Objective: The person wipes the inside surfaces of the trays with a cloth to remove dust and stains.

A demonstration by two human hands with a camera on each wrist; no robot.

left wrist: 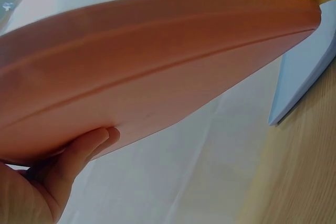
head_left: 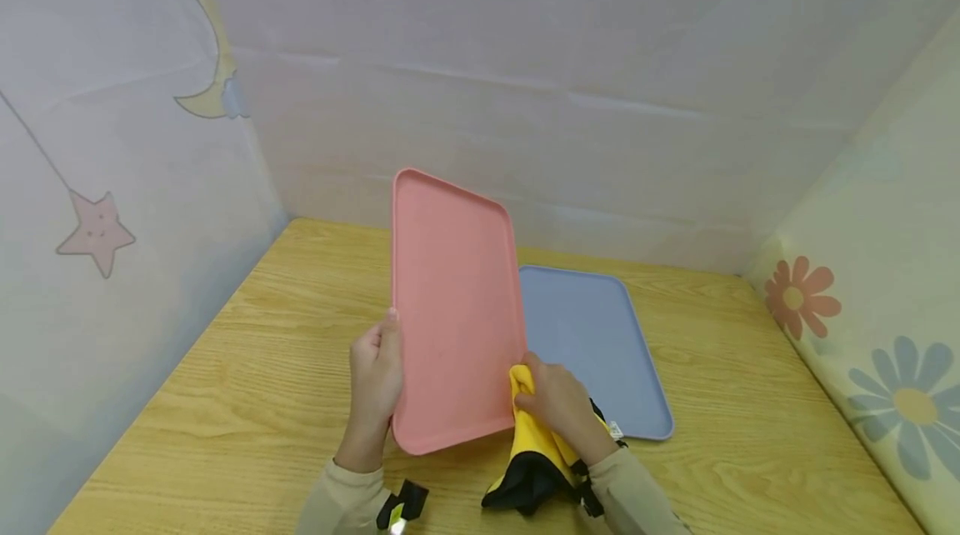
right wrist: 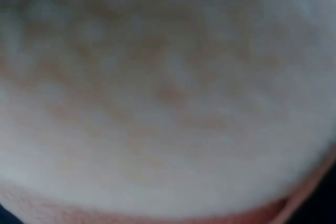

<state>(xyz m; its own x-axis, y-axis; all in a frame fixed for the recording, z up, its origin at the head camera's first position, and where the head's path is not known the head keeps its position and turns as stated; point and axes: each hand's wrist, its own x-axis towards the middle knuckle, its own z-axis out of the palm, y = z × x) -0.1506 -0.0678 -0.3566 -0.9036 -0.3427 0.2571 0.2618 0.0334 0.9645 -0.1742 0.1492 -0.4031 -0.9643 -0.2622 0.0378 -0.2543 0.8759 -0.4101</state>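
A pink tray (head_left: pixel 461 310) is held up off the table, tilted, its inner face toward me in the head view. My left hand (head_left: pixel 377 372) grips its left edge, thumb on the rim; the left wrist view shows the tray's underside (left wrist: pixel 131 103) with fingers (left wrist: pixel 86 148) against it. At the tray's lower right edge, my right hand (head_left: pixel 562 403) holds a yellow and black cloth (head_left: pixel 532 447), which hangs below the fingers. Whether the cloth wraps round the rim is hidden. The right wrist view is too blurred to read.
A blue tray (head_left: pixel 592 343) lies on the wooden table (head_left: pixel 247 385), behind and right of the pink one. Printed fabric walls (head_left: pixel 525 102) close off the back and both sides.
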